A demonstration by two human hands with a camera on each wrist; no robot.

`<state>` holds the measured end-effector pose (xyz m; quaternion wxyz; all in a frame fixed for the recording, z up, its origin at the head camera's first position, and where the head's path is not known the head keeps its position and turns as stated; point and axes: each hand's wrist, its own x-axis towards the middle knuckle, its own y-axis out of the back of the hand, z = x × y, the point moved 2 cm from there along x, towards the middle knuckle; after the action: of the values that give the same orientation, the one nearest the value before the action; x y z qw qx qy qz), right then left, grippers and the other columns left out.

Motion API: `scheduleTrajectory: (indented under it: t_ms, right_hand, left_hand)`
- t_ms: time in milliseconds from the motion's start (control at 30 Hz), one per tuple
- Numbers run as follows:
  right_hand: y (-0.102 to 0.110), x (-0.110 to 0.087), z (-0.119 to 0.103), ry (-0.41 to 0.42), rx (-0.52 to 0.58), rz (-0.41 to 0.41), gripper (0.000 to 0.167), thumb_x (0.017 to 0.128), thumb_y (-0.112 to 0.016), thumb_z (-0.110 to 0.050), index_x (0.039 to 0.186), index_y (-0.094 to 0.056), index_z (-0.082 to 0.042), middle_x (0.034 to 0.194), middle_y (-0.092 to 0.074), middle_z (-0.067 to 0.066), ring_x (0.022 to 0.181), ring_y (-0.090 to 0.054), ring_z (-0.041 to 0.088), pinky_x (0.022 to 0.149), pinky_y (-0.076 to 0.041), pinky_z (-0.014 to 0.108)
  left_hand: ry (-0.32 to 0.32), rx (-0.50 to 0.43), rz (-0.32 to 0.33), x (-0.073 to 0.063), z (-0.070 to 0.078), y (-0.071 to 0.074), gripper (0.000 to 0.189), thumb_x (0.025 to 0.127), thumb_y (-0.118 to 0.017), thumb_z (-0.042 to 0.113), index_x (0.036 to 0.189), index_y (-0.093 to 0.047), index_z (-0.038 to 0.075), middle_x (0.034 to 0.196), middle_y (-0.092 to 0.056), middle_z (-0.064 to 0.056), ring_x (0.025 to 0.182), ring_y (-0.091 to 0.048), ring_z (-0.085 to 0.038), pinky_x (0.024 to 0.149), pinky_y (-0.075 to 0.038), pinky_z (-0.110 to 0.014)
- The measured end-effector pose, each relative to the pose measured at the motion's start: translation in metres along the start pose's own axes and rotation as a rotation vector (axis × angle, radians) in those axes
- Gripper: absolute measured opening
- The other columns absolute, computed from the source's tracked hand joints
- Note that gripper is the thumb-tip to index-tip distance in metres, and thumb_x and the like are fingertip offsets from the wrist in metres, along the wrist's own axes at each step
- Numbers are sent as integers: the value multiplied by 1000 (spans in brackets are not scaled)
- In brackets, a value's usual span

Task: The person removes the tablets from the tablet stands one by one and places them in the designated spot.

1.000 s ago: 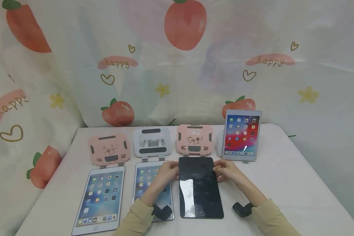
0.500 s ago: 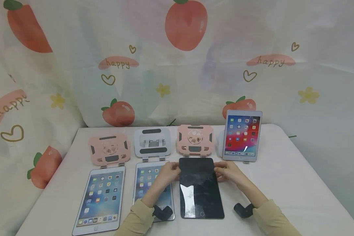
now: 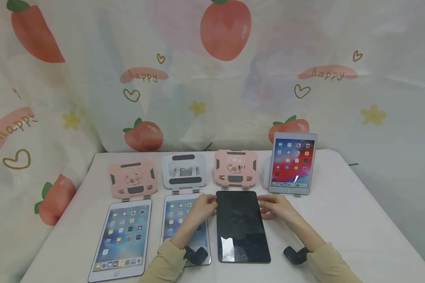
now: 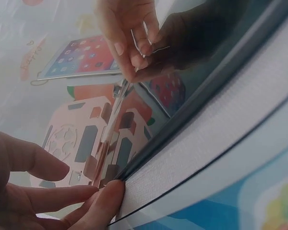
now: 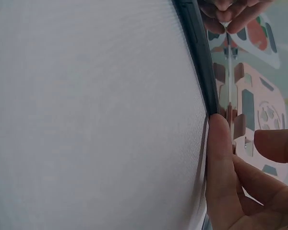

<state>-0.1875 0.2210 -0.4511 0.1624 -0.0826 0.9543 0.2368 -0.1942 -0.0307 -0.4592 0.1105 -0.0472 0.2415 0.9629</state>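
Observation:
A black tablet (image 3: pixel 241 230) with a dark glossy screen lies on the white cloth, its far end close to an upright pink stand (image 3: pixel 248 156). My left hand (image 3: pixel 202 208) is at its far left edge. One fingertip (image 4: pixel 113 191) touches the rim, and another finger stays apart from it. At the far right edge, my right hand (image 3: pixel 278 208) does likewise: a fingertip (image 5: pixel 219 128) meets the tablet's rim while another digit sticks out clear of the glass. The screen mirrors the pink stand. In the head view the undersides of both hands are hidden.
Left of my hands lie a white-rimmed tablet (image 3: pixel 124 239) and another lit tablet (image 3: pixel 173 220), partly under my left forearm. Behind them stand a pink stand (image 3: pixel 115 177) and a white stand (image 3: pixel 168 173). A lit tablet (image 3: pixel 293 163) stands upright at the back right.
The far edge of the black tablet sits slightly lower in the head view, and the bright reflection on its screen has shrunk toward the near end. Both hands stay at its sides.

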Motion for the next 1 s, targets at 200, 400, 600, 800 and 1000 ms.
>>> scheduleTrajectory:
  t_ms: [200,400,600,800,1000]
  right_hand:
    - [3,-4,2,-12,14,-10,44,97,-51,-14,133,-47,11,116,-61,28,84,-64,15,77,-59,34]
    - [6,-7,8,-2,29,-2,43,96,-54,-15,131,-50,10,110,-64,24,83,-65,15,78,-59,34]
    - [12,-9,12,49,26,-28,43,97,-54,-17,129,-50,10,108,-63,23,84,-65,17,79,-59,36]
    - [17,-12,17,86,-7,4,41,96,-56,-20,127,-54,7,112,-64,23,83,-65,18,77,-59,33]
    - [25,-12,20,94,-30,44,41,95,-58,-21,126,-55,6,112,-65,23,83,-65,17,75,-58,29]
  left_hand:
    - [-1,-22,-1,0,0,-2,40,84,-53,5,122,-60,-5,98,-65,-15,69,-62,-13,57,-46,-22]
    - [-18,-34,3,1,2,-5,36,85,-53,6,119,-62,-1,95,-65,-13,68,-61,-13,57,-44,-23]
    - [-57,12,18,1,7,-7,30,87,-55,9,114,-66,2,102,-67,-13,83,-63,-18,64,-50,-26]
    - [-116,23,-2,1,15,-12,26,88,-57,10,111,-67,3,99,-68,-12,80,-58,-16,63,-45,-25]
    - [-163,22,-16,5,23,-18,23,90,-57,12,110,-68,5,97,-70,-11,80,-61,-15,67,-47,-26]
